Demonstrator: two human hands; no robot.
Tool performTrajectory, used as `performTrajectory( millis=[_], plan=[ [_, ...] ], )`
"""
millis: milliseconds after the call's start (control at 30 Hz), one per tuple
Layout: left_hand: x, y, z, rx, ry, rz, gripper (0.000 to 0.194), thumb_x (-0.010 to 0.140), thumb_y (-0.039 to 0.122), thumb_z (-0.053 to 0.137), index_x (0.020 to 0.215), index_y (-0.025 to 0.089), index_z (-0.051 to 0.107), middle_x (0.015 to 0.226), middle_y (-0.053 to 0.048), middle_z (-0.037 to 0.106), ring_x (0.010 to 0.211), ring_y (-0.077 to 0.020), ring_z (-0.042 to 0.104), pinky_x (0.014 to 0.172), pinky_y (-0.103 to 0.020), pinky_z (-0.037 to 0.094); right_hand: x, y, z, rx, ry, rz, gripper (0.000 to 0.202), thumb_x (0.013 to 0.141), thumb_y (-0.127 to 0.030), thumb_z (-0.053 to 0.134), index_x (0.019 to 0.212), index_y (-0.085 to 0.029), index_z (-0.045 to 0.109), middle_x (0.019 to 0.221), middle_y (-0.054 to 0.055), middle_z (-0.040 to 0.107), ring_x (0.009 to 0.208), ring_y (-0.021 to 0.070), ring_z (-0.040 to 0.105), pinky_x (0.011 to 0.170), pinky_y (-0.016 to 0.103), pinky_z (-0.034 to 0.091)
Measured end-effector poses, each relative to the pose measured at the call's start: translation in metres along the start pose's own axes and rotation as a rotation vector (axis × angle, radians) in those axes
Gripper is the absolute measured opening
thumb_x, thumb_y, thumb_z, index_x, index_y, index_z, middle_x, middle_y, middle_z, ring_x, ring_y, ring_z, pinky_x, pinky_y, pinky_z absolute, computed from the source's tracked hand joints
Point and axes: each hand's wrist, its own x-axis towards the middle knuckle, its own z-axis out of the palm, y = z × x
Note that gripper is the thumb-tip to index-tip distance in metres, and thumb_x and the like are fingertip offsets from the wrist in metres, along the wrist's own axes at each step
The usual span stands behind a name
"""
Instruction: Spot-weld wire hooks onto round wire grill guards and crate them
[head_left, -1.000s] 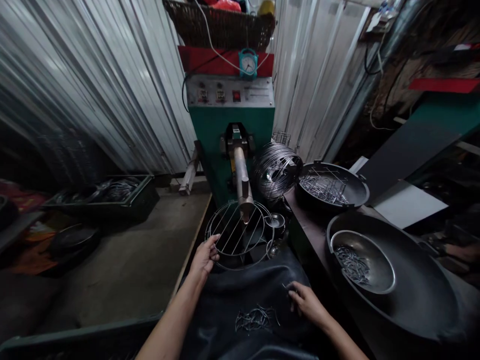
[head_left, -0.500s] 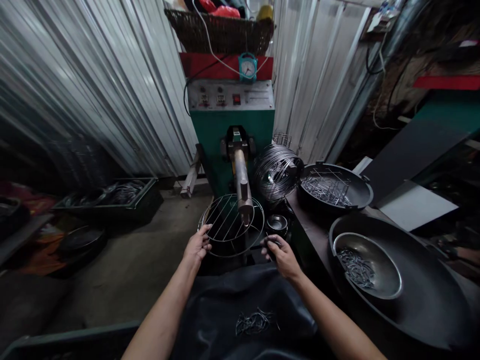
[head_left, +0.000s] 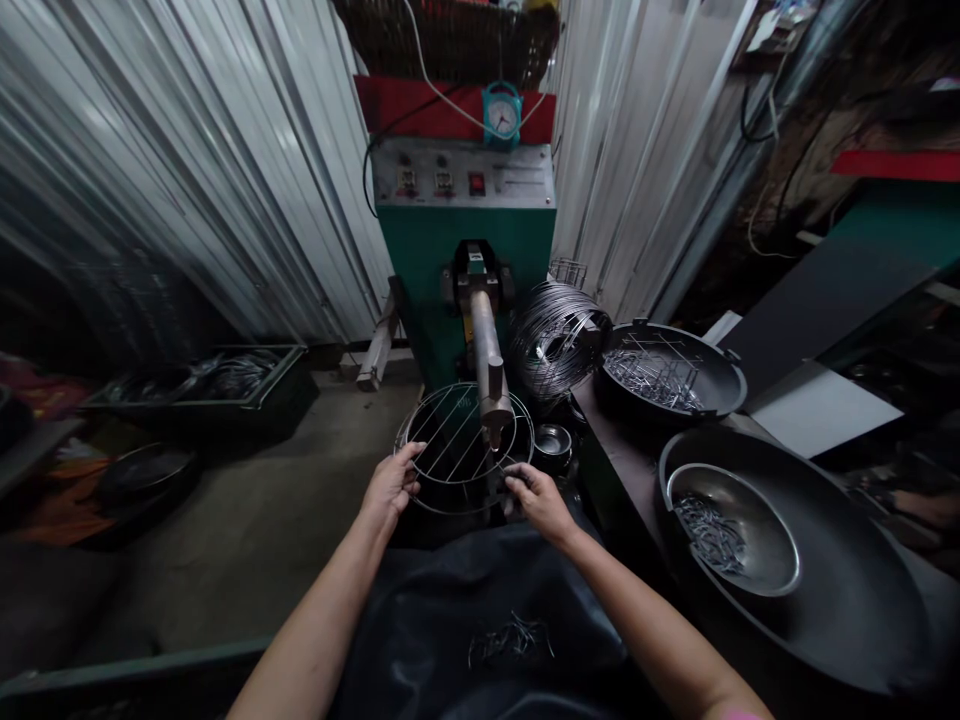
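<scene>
A round wire rack (head_left: 459, 481), with parallel bars across it, sits under the metal arm (head_left: 486, 335) of a green machine. My left hand (head_left: 390, 488) pinches the rack's left rim between thumb and fingers. On the other side, my right hand (head_left: 537, 500) is closed in a pinch at the rack's front right rim, just below the arm's pointed tip. Whatever small piece lies in those fingers is too dark to make out. Short bent wires (head_left: 514, 637) lie in a loose pile on the dark apron (head_left: 420, 610) over my lap.
Coiled wire (head_left: 559, 340) stands right of the machine. Beyond it, a black pan (head_left: 727, 390) holds wire pieces. Nearer, a metal bowl (head_left: 772, 540) of short wires sits in a large dark pan (head_left: 847, 600). A green crate (head_left: 281, 405) is at left; another person's hand (head_left: 926, 508) shows at far right.
My right hand has moved left, from beside the rack to its front right rim. My left hand keeps its hold on the rack. The view has tipped slightly downward.
</scene>
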Motion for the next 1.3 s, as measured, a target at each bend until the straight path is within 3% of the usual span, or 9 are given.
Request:
performTrajectory(
  millis=[533,967,1300],
  plan=[
    [0.005,0.004,0.005,-0.019,0.005,-0.055,0.039,0.040,0.035,0.076,0.060,0.017,0.048,0.042,0.013,0.024,0.033,0.0001,0.016,0.032,-0.016,0.014,0.014,0.011,0.002,0.079,0.029,-0.058,0.021,0.075,-0.039,0.053,0.083,-0.019,0.053,0.074,-0.001,0.062,0.043,0.0065,0.051,0.046,0.021,0.039],
    [0.013,0.004,0.009,-0.038,0.027,-0.097,0.042,0.042,0.034,0.074,0.058,0.020,0.038,0.042,0.013,0.024,0.032,0.0001,0.014,0.031,-0.016,0.013,0.022,0.003,0.002,0.075,0.042,-0.037,0.017,0.075,-0.034,0.052,0.082,-0.018,0.054,0.073,-0.001,0.063,0.043,0.0073,0.051,0.046,0.021,0.039],
    [0.016,0.003,0.010,-0.012,0.068,-0.128,0.036,0.045,0.031,0.072,0.055,0.019,0.039,0.042,0.012,0.026,0.032,-0.0015,0.019,0.031,-0.017,0.014,0.024,0.003,0.003,0.176,0.053,-0.019,0.021,0.072,-0.038,0.057,0.079,-0.017,0.055,0.067,-0.002,0.063,0.042,0.0072,0.051,0.044,0.020,0.038]
  ],
)
